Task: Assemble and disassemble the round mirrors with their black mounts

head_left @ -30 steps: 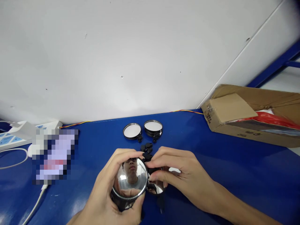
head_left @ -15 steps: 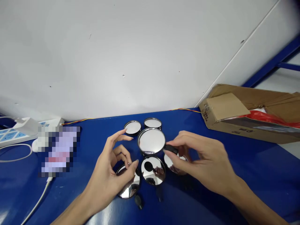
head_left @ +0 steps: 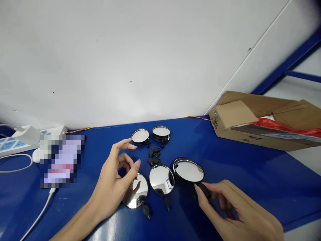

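Note:
Between thumb and finger, my right hand (head_left: 235, 207) pinches the black stem of a round mirror (head_left: 189, 170), which lies over another mirror at the right of the front row. My left hand (head_left: 112, 182) is open, its fingers curved and apart with nothing between them, above the left front mirror (head_left: 137, 194). That mirror has a black stem piece (head_left: 146, 211) at its lower edge. In the middle of the row lies another round mirror (head_left: 162, 179) with its stem toward me. Several small black connector parts (head_left: 154, 156) sit in a cluster behind it.
Two stacks of round mirrors, one left (head_left: 140, 136) and one right (head_left: 161, 131), stand near the wall. An open cardboard box (head_left: 250, 134) is at the right. At the left are a phone (head_left: 66, 157) on a white cable and a power strip (head_left: 12, 144).
My right hand has moved right and toward me, bringing its mirror from the middle to the right front mirror. The small black parts are now uncovered. My left hand has barely shifted.

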`<state>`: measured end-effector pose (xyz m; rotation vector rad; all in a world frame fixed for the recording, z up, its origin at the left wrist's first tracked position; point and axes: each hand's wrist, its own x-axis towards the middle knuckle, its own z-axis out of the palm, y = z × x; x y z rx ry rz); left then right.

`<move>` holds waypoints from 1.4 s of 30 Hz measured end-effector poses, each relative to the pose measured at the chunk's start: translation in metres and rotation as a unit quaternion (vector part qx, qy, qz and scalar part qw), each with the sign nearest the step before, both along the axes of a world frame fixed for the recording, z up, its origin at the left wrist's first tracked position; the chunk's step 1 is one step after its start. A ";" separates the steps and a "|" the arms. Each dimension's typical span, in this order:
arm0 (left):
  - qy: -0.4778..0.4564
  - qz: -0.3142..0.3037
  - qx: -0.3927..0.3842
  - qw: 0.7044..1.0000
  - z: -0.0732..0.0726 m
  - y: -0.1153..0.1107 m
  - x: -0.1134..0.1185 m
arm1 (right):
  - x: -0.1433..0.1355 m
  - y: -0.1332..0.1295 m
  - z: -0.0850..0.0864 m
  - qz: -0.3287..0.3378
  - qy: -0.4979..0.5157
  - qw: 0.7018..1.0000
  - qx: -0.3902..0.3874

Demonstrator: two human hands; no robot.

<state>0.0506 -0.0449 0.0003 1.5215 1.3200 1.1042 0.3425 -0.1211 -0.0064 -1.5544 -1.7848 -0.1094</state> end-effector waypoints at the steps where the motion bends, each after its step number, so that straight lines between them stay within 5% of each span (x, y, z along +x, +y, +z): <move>1: 0.003 -0.002 0.002 1.000 0.000 0.001 0.000 | 0.000 0.001 -0.002 0.001 -0.005 1.000 0.007; 7: 0.012 -0.010 0.002 1.000 -0.001 0.001 0.000 | 0.002 0.002 -0.007 0.017 -0.024 0.999 0.019; 11: 0.029 -0.015 0.000 0.999 -0.004 0.000 -0.001 | 0.005 0.010 0.013 0.007 -0.033 0.999 0.038; 16: 0.053 -0.026 0.003 0.998 -0.003 -0.003 -0.002 | 0.000 0.073 0.043 0.053 -0.094 0.994 0.008; 18: 0.060 -0.023 0.005 0.998 -0.003 -0.003 -0.002 | -0.008 0.107 0.045 0.035 -0.158 0.985 -0.068; 19: 0.064 -0.021 0.007 0.998 -0.002 -0.003 -0.002 | -0.014 0.122 0.045 0.023 -0.195 0.972 -0.126; 23: 0.080 -0.019 0.014 0.996 -0.003 -0.002 -0.002 | -0.033 0.156 0.032 0.027 -0.216 0.964 -0.150; 30: 0.111 -0.024 -0.010 0.994 -0.004 -0.005 -0.004 | -0.023 0.163 0.013 0.039 -0.180 0.976 -0.116; 34: 0.099 -0.010 0.017 0.995 -0.005 -0.004 -0.004 | -0.012 0.161 0.017 0.134 -0.100 0.986 0.007; 37: 0.001 -0.005 0.019 1.000 0.000 -0.003 0.000 | -0.013 0.150 0.022 0.280 -0.076 0.954 0.075; 42: -0.210 -0.027 -0.143 0.967 0.007 -0.002 0.007 | -0.022 0.133 0.020 0.422 -0.106 0.899 0.053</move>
